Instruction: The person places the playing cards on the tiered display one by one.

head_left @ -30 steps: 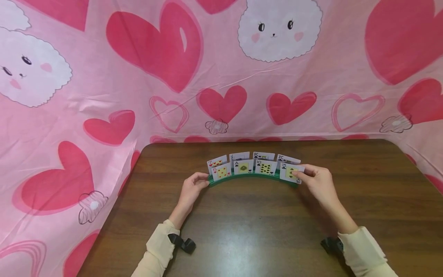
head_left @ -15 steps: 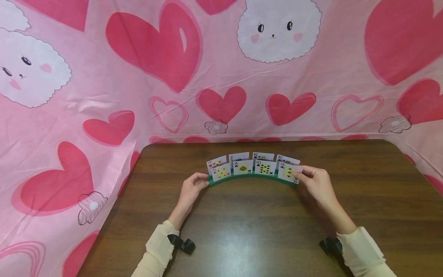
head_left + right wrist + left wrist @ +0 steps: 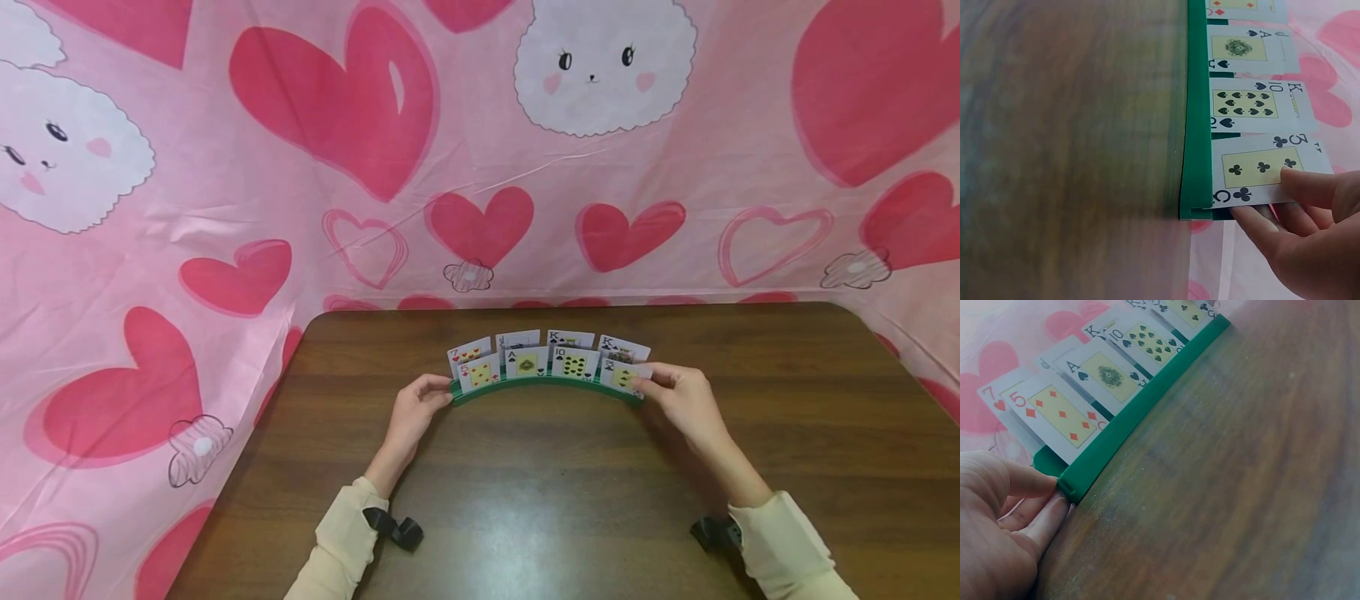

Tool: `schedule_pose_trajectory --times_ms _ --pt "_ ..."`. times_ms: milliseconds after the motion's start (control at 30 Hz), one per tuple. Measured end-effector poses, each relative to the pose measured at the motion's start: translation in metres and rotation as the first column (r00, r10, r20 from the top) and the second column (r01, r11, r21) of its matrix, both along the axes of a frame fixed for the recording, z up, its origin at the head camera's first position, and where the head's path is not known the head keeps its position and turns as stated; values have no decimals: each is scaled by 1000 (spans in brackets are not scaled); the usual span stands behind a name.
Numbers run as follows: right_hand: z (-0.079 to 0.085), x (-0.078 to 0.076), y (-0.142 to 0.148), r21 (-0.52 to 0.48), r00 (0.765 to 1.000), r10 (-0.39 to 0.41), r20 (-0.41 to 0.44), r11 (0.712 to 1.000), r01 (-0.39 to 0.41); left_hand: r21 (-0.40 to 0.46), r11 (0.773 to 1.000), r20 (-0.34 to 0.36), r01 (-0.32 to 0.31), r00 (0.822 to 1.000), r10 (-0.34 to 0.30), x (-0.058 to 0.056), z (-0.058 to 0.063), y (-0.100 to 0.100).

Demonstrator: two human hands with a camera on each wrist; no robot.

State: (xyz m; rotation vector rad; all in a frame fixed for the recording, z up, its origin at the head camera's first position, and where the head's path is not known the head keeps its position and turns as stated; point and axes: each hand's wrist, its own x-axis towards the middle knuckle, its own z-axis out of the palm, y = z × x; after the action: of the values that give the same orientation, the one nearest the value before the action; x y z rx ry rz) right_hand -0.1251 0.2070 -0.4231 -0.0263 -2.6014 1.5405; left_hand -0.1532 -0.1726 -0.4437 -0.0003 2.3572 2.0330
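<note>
A curved green card holder [image 3: 543, 381] stands on the wooden table with two rows of playing cards upright in it. At its left end, the thumb and fingers of my left hand [image 3: 415, 404] pinch the green tip. My right hand [image 3: 688, 403] pinches the three of clubs [image 3: 1254, 178] by its right side, thumb on the face and fingers behind. The card's lower edge sits at the front slot. To its left are the ten of spades [image 3: 575, 364], ace of spades [image 3: 527, 362] and five of diamonds [image 3: 1057, 417]. Partly hidden behind stand a seven of hearts [image 3: 999, 394] and two kings.
The brown wooden table [image 3: 525, 500] reaches back to a pink cloth [image 3: 570, 167] with hearts and white fluffy faces. Another side of this cloth hangs along the left table edge. Black wrist cameras sit at both cream sleeves [image 3: 348, 525].
The three of clubs has moved down and slightly left into the holder's front slot, with my right hand following. My left hand keeps its grip on the left end.
</note>
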Motion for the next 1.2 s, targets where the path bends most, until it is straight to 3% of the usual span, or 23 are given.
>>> schedule_pose_trajectory --times_ms 200,433,667,733,900,967,1200 --pt "-2 -1 2 19 999 30 12 999 -30 -7 1000 2 -2 1000 2 0 0 0" --pt "-6 -2 4 236 995 67 -80 971 -47 -2 1000 10 -5 1000 5 1 0 0" --pt "-4 0 2 291 991 60 -123 956 -22 -1 1000 -1 3 1000 -3 -1 -1 1" --pt "-3 1 2 298 991 55 -122 954 -16 0 1000 -3 1 1000 -1 -6 -11 0" --pt "0 2 4 318 991 48 -125 948 -6 -2 1000 2 0 1000 0 -11 -19 0" --pt "2 3 5 329 989 45 -140 944 3 -6 1000 7 -1 1000 1 -10 -17 1" --pt "14 7 16 329 985 22 -171 944 36 -4 1000 -8 -21 1000 21 -19 -34 -1"
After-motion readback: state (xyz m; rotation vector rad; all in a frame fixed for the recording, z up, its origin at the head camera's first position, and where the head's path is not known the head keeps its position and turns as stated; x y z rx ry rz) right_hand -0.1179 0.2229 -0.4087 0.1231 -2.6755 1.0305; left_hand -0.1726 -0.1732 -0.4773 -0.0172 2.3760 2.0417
